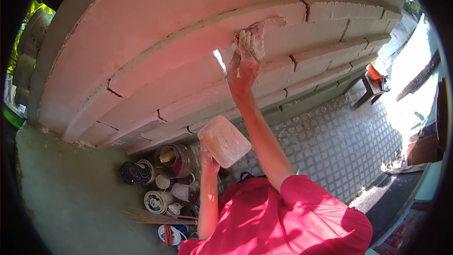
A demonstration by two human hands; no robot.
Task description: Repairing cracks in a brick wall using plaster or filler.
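Observation:
My right hand (245, 62) is raised to the pale ribbed wall (188, 49). Its fingers press a flat, pinkish, putty-smeared spreader (257, 38) against the wall just below a raised ledge; a smear of wet putty lies beside the piece. White paste coats the fingers. Lower down, my left hand (207, 159) grips a squarish, whitish tub (225, 142) by its side. That tub is smeared with putty, and how much it holds is hard to make out. It hangs away from the wall, in front of my chest.
Several tubs and buckets, among them a clear round container (175, 160) and a white paint bucket (156, 202), crowd the floor at lower left by a straw broom (158, 216). A small wooden stool (368, 92) stands far right on the tiled floor (325, 141). Dark cracks break the wall's ledges.

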